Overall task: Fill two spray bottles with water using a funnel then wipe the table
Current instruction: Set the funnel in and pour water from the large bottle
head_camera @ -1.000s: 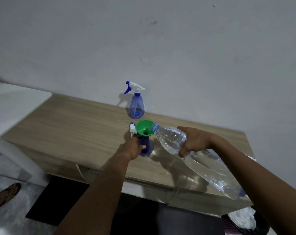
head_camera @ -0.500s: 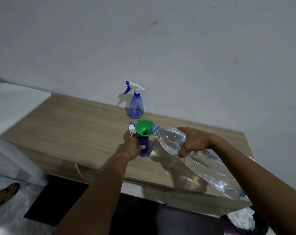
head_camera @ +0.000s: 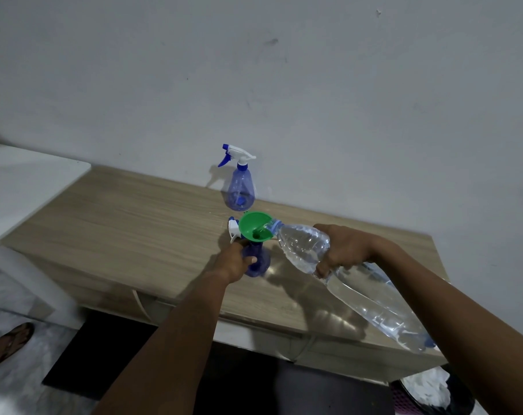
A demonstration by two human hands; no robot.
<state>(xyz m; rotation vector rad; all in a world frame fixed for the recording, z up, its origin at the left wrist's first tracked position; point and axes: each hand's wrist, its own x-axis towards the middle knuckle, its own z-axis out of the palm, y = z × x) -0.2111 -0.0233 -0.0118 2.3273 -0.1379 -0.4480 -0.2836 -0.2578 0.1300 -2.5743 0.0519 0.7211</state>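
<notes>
On the wooden table (head_camera: 128,229), my left hand (head_camera: 235,260) grips a blue spray bottle (head_camera: 258,262) that stands upright with a green funnel (head_camera: 254,226) in its neck. My right hand (head_camera: 344,250) holds a large clear water bottle (head_camera: 359,283), tilted so its mouth rests at the funnel's rim. A loose white and blue spray head (head_camera: 232,230) lies just left of the funnel. A second blue spray bottle (head_camera: 239,187), with its spray head on, stands near the wall behind.
A white surface (head_camera: 24,187) adjoins the table on the left. A basket with white cloth (head_camera: 428,387) sits on the floor at lower right. A dark mat (head_camera: 98,354) lies under the table, and a sandalled foot (head_camera: 9,342) shows at lower left.
None of the objects has visibly moved; both hands hold the same pose with the water bottle tilted at the funnel.
</notes>
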